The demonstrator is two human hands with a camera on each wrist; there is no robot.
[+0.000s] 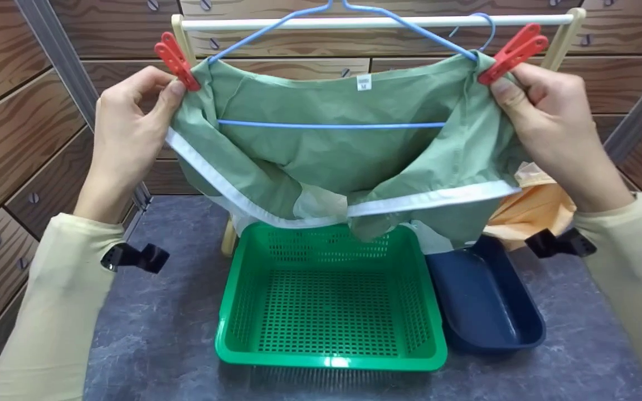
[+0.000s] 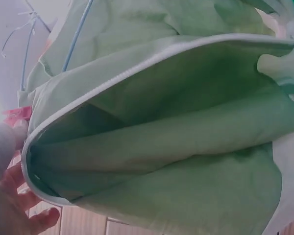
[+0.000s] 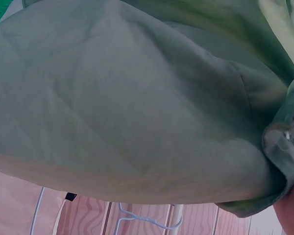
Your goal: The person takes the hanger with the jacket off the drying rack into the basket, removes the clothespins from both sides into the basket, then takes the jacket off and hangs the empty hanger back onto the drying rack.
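Note:
A green top (image 1: 321,147) with white trim and an "M" label at its neck hangs on a blue hanger (image 1: 332,125). Its shoulders carry a left red clothespin (image 1: 176,61) and a right red clothespin (image 1: 513,53). Beside the left clothespin, my left hand (image 1: 129,117) pinches the cloth between thumb and fingers. My right hand (image 1: 558,114) pinches the opposite shoulder, its thumb just under the other clothespin. In the left wrist view the top (image 2: 186,132) bulges open along its trim; in the right wrist view the cloth (image 3: 112,107) hides most of that hand.
Behind the top runs a white rack bar (image 1: 310,23), with another blue hanger (image 1: 491,33) on it. Below stands a green perforated basket (image 1: 329,362). Right of it are a navy basin (image 1: 477,295) and some orange cloth (image 1: 538,211).

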